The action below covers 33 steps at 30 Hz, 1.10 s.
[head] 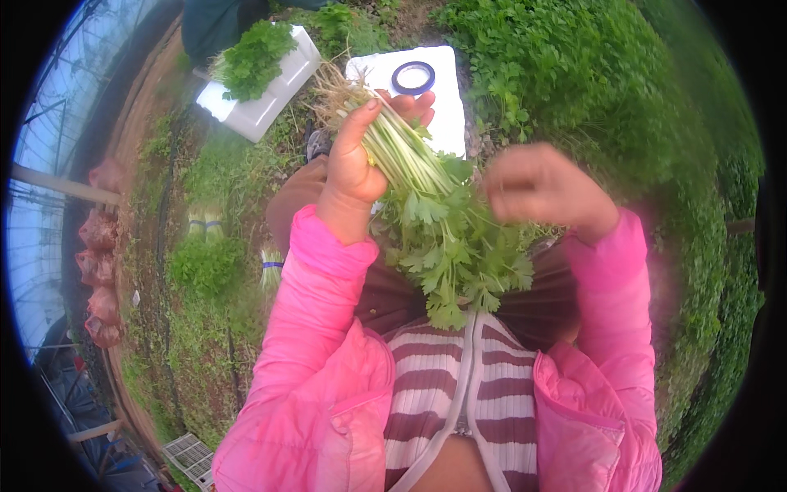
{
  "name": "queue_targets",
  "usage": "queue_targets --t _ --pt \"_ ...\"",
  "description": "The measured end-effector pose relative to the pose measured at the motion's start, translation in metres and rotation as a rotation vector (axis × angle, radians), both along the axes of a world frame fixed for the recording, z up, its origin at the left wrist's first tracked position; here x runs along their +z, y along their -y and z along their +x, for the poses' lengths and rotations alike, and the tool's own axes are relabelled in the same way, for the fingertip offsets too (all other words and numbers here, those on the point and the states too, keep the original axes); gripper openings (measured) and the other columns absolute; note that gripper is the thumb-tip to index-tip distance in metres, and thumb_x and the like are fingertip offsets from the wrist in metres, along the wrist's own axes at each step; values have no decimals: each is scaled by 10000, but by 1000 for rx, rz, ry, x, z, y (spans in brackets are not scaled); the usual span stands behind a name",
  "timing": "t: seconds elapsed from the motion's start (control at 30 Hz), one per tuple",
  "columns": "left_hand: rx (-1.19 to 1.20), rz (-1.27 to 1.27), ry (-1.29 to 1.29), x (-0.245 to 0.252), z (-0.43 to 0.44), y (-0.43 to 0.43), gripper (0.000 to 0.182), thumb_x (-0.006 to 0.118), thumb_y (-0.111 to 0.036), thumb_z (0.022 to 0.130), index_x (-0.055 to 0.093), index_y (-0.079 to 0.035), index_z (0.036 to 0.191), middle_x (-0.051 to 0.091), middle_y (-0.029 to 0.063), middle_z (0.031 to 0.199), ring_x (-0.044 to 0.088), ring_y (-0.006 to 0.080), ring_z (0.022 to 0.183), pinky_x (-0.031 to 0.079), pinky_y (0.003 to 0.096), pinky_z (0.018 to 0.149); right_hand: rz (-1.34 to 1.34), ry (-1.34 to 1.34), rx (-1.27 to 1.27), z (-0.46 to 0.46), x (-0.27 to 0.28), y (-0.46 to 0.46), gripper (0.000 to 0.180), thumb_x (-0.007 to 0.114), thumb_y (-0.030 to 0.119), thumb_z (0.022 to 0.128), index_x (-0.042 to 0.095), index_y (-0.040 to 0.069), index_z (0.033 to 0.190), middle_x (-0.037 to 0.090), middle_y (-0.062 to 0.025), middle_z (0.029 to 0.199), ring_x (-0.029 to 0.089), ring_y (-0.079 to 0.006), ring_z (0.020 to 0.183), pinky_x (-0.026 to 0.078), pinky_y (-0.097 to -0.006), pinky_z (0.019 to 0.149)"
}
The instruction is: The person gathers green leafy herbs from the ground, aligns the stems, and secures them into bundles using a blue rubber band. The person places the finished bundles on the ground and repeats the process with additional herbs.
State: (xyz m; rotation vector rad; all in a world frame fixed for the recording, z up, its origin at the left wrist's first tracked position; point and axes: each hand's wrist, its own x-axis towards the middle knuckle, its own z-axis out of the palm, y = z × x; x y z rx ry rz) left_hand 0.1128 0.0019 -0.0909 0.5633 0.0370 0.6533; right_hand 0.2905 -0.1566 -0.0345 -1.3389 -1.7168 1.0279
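My left hand is closed around a bunch of leafy green stalks with roots, which look like celery or a similar herb. Its pale roots point up and away, and the leaves hang towards my striped top. My right hand, blurred, is raised just right of the leaves with its fingers curled; whether it holds anything cannot be told. Beyond the bunch, a roll of blue-edged tape lies on a white foam board or box.
Another white foam box carries a cut bunch, beside a person's dark-clothed legs. Tied bunches lie on the weedy ground at left, near red net sacks and a plastic crate. Dense green plants grow at right.
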Motion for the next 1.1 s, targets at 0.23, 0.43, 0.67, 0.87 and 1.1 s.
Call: queue_targets --t 0.23,0.43,0.67,0.87,1.1 --pt "-152 -28 16 1 8 20 168 491 -194 905 591 -72 962 617 113 1096 374 320 1283 311 494 1064 401 12 -384 -30 -40 -23 281 695 27 724 642 47 999 650 -86 862 605 -154 667 493 -278 630" --pt "-75 -93 20 -3 4 19 127 506 -163 896 573 -58 916 638 92 937 439 341 1228 276 493 1087 369 137 -273 -23 -36 -27 134 689 70 738 657 33 862 618 -67 706 587 -174 623 479 -293 595" --pt "-13 -102 -38 1 4 15 132 507 -159 894 589 -56 902 635 82 921 453 356 1209 270 492 1089 461 292 -289 -13 -28 -12 323 707 135 726 611 121 1035 618 -66 860 602 -232 642 490 -310 560" --pt "7 -133 -22 4 10 25 135 509 -157 894 594 -56 920 633 78 913 467 346 1196 326 491 1055 826 510 -396 -36 -45 -27 253 672 136 734 617 127 981 598 -50 786 610 -245 658 487 -339 536" --pt "211 -76 -168 8 3 12 140 506 -167 904 588 -55 890 636 67 866 510 345 1150 361 489 1025 406 404 -214 -12 -25 -17 124 633 142 785 636 65 882 586 -89 718 596 -272 645 482 -363 583"
